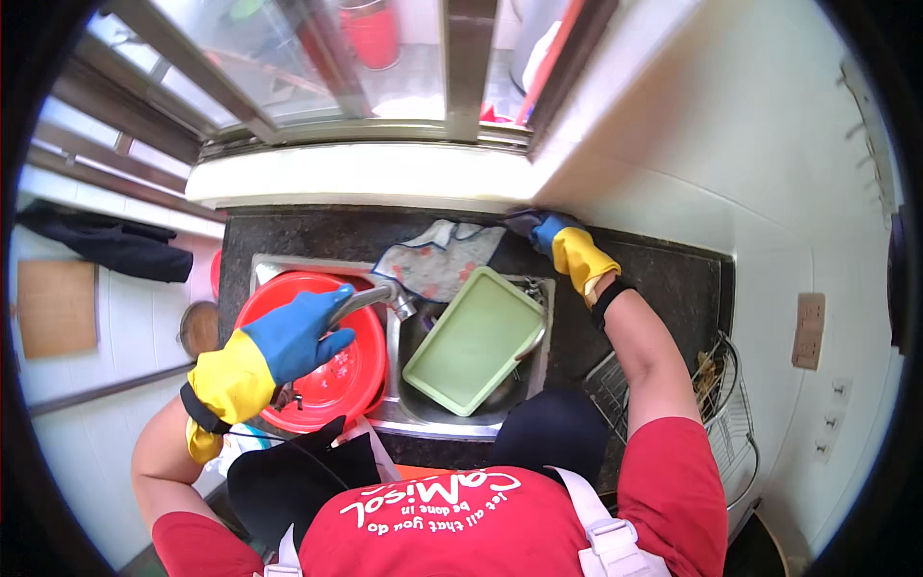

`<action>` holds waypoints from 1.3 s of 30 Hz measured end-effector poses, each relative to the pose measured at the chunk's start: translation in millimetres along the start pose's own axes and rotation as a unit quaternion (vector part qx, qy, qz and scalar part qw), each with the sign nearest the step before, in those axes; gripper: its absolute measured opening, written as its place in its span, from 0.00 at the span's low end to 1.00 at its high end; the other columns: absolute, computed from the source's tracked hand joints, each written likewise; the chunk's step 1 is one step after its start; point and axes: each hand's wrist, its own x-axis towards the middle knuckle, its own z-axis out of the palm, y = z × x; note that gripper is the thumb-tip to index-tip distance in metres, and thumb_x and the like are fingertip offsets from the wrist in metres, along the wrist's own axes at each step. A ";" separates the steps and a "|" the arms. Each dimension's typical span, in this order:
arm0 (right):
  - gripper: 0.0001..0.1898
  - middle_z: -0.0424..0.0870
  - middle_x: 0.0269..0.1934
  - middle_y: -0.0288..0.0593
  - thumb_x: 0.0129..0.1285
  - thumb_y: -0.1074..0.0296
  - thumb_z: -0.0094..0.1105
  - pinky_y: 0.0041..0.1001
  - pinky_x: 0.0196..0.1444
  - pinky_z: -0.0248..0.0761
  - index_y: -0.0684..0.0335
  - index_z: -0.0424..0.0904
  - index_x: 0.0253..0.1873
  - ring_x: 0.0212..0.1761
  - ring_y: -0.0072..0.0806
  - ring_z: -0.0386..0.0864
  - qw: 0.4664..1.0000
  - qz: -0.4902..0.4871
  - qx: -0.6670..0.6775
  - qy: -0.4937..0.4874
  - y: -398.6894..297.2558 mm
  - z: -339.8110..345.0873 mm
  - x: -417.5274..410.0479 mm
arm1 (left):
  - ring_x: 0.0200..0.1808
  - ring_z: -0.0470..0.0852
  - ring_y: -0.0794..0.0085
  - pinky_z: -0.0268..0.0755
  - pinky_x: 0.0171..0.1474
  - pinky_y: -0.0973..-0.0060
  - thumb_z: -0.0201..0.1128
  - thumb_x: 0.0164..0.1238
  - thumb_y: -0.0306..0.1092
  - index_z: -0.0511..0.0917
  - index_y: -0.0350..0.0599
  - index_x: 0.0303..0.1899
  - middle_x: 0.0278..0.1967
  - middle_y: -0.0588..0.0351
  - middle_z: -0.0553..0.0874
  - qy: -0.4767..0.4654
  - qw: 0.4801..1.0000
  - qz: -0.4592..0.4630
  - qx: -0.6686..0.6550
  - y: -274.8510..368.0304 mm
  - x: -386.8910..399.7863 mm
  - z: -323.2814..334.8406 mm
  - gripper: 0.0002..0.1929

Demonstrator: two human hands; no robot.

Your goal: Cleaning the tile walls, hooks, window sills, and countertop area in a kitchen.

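My left hand (pixel 296 332), in a blue and yellow rubber glove, grips the metal faucet spout (pixel 360 299) above the left sink basin. Under that hand sits a red plastic basin (pixel 371 346) with a printed pattern inside. At the back corner of the counter, my right hand (pixel 549 232), gloved the same way, holds a dark cloth or pad (pixel 520 221) against the surface by the wall. A light green rectangular tray or lid (pixel 476 339) rests tilted across the right sink basin (pixel 414 389). Behind it lies a patterned cloth (pixel 440 260), partly hidden by the tray.
Dark stone countertop (pixel 670 288) surrounds the double sink. A wire rack (pixel 728 425) stands at the right, near a wall socket (pixel 808 330). At the back are a white sill (pixel 360 173) and sliding window frames (pixel 469 72). Dark clothing (pixel 108 241) hangs at the left.
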 end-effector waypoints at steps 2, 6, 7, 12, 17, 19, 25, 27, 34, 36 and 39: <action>0.17 0.89 0.39 0.46 0.62 0.54 0.58 0.40 0.46 0.75 0.57 0.86 0.48 0.41 0.43 0.85 0.998 -0.049 0.030 -0.011 -15.5 20.2 24.0 | 0.49 0.83 0.44 0.76 0.54 0.56 0.60 0.74 0.47 0.68 0.46 0.70 0.47 0.38 0.83 -0.053 0.998 0.015 -0.029 -3.0 -2.4 -12.9 0.29; 0.17 0.89 0.45 0.49 0.62 0.57 0.56 0.41 0.51 0.76 0.55 0.86 0.51 0.47 0.50 0.85 0.991 -0.111 -0.070 -0.015 -73.5 22.3 19.4 | 0.46 0.87 0.57 0.79 0.50 0.63 0.59 0.76 0.47 0.70 0.48 0.70 0.47 0.45 0.86 -0.038 0.995 0.007 -0.091 -32.9 -16.3 -30.1 0.26; 0.17 0.88 0.47 0.49 0.62 0.57 0.55 0.41 0.52 0.75 0.54 0.86 0.51 0.50 0.50 0.84 0.986 -0.137 -0.092 -0.015 -84.9 19.4 15.2 | 0.43 0.86 0.58 0.79 0.50 0.64 0.60 0.76 0.44 0.70 0.49 0.70 0.44 0.47 0.86 -0.008 0.992 0.030 -0.124 -49.8 -18.3 -27.9 0.25; 0.19 0.85 0.55 0.51 0.65 0.57 0.53 0.40 0.61 0.73 0.53 0.85 0.56 0.58 0.49 0.82 0.979 -0.088 -0.169 -0.070 -80.2 21.8 23.2 | 0.45 0.86 0.57 0.79 0.52 0.65 0.62 0.74 0.48 0.71 0.49 0.69 0.44 0.47 0.87 0.021 0.988 -0.048 -0.146 -91.2 -21.6 -25.3 0.27; 0.20 0.86 0.54 0.51 0.65 0.56 0.54 0.40 0.60 0.73 0.54 0.85 0.57 0.57 0.50 0.82 0.985 -0.102 -0.129 -0.041 -123.1 37.6 25.6 | 0.49 0.86 0.59 0.77 0.56 0.65 0.60 0.74 0.52 0.72 0.50 0.69 0.47 0.47 0.87 0.025 0.981 -0.094 -0.165 -136.1 -40.4 -0.8 0.27; 0.20 0.86 0.54 0.51 0.65 0.55 0.54 0.40 0.60 0.73 0.54 0.84 0.57 0.56 0.50 0.82 0.986 -0.132 -0.096 -0.045 -144.4 44.2 30.0 | 0.50 0.86 0.59 0.77 0.57 0.66 0.60 0.75 0.51 0.72 0.49 0.68 0.49 0.47 0.87 0.019 0.978 -0.114 -0.172 -151.9 -41.1 9.9 0.27; 0.19 0.86 0.51 0.51 0.66 0.59 0.56 0.37 0.58 0.73 0.56 0.82 0.58 0.53 0.45 0.83 0.967 -0.246 -0.040 -0.041 -197.0 67.7 23.6 | 0.54 0.86 0.59 0.77 0.59 0.65 0.59 0.75 0.50 0.74 0.52 0.67 0.53 0.45 0.86 0.050 0.986 -0.120 -0.106 -195.8 -22.4 31.9 0.24; 0.16 0.87 0.49 0.52 0.68 0.62 0.53 0.39 0.55 0.74 0.58 0.83 0.56 0.51 0.49 0.83 0.950 -0.302 0.071 -0.042 -205.8 61.9 15.7 | 0.54 0.86 0.57 0.77 0.59 0.64 0.59 0.75 0.49 0.75 0.51 0.66 0.54 0.45 0.86 0.055 0.987 -0.115 -0.096 -203.6 -12.0 28.2 0.24; 0.12 0.88 0.45 0.49 0.68 0.69 0.51 0.35 0.54 0.74 0.59 0.82 0.51 0.47 0.40 0.83 0.970 -0.239 0.024 0.035 -185.1 53.6 18.0 | 0.51 0.85 0.49 0.80 0.51 0.57 0.63 0.68 0.38 0.76 0.47 0.64 0.50 0.41 0.86 0.025 0.991 0.125 -0.029 -200.6 84.0 26.9 0.23; 0.13 0.87 0.47 0.48 0.67 0.71 0.52 0.34 0.56 0.74 0.59 0.83 0.52 0.50 0.40 0.83 0.961 -0.275 0.023 0.020 -171.5 53.1 29.6 | 0.50 0.85 0.47 0.80 0.49 0.56 0.63 0.66 0.36 0.76 0.48 0.64 0.51 0.40 0.85 0.021 0.986 0.155 0.058 -183.3 113.1 39.2 0.25; 0.14 0.87 0.50 0.46 0.67 0.73 0.52 0.32 0.59 0.74 0.59 0.84 0.53 0.56 0.39 0.83 0.936 -0.350 0.027 -0.018 -158.1 45.8 35.1 | 0.51 0.84 0.46 0.80 0.51 0.56 0.64 0.61 0.31 0.73 0.48 0.67 0.59 0.39 0.80 0.005 0.945 0.272 0.184 -153.8 147.9 54.8 0.29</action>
